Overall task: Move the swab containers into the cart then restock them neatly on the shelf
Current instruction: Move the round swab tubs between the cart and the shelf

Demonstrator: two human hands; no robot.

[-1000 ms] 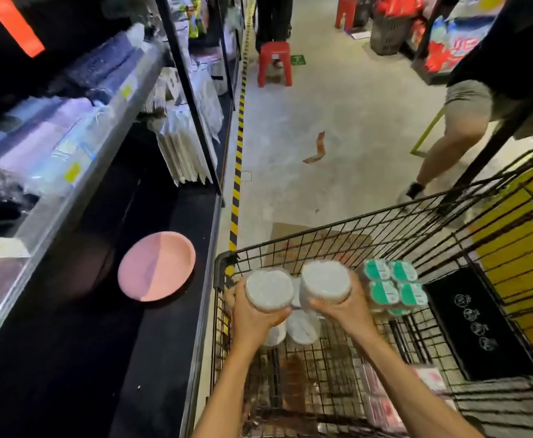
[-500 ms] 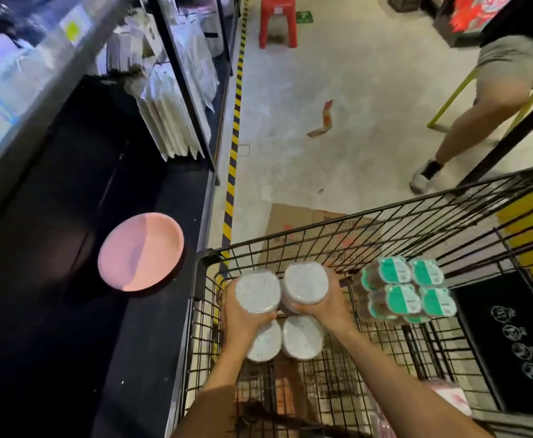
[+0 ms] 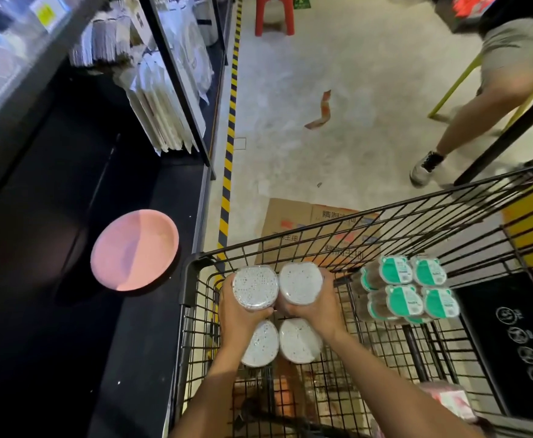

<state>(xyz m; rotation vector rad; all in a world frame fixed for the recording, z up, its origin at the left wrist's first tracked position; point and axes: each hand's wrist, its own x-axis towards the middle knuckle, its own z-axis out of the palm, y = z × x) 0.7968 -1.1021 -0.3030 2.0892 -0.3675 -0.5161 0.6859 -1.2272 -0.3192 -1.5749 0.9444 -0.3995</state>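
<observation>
Change: since the earlier frame both hands have sunk lower into the cart with their load, and the view has tipped down toward the basket.
Load: four clear round plastic swab containers (image 3: pixel 255 288) packed with white-tipped swabs, bundled two over two, held upright inside the near-left corner of the black wire shopping cart (image 3: pixel 192 273), their lids facing up.
Left hand: the left hand (image 3: pixel 238 314) curls its fingers round the left upper container and grips it from the side.
Right hand: the right hand (image 3: pixel 317 306) wraps the right upper container the same way, pressing it against its neighbour.
Lower pair: two more containers (image 3: pixel 299 339) sit just below the wrists; whether wrap ties them to the upper pair I cannot tell.
Handling: judged light, with stiff thin walls that would likely flex or crack if squeezed hard; smooth plastic looks slippery, so an inward squeeze from both sides seems the safest hold.
Grip spot: the side walls below the lids, not the lids, which could pop off.
Neighbours: a pack of clear tubs with green-and-white lids (image 3: pixel 407 287) stands to the right in the cart, apart from the hands.
Shelf: the black lower shelf (image 3: pixel 151 311) lies left of the cart and holds a pink round plate (image 3: pixel 134 249).
</observation>
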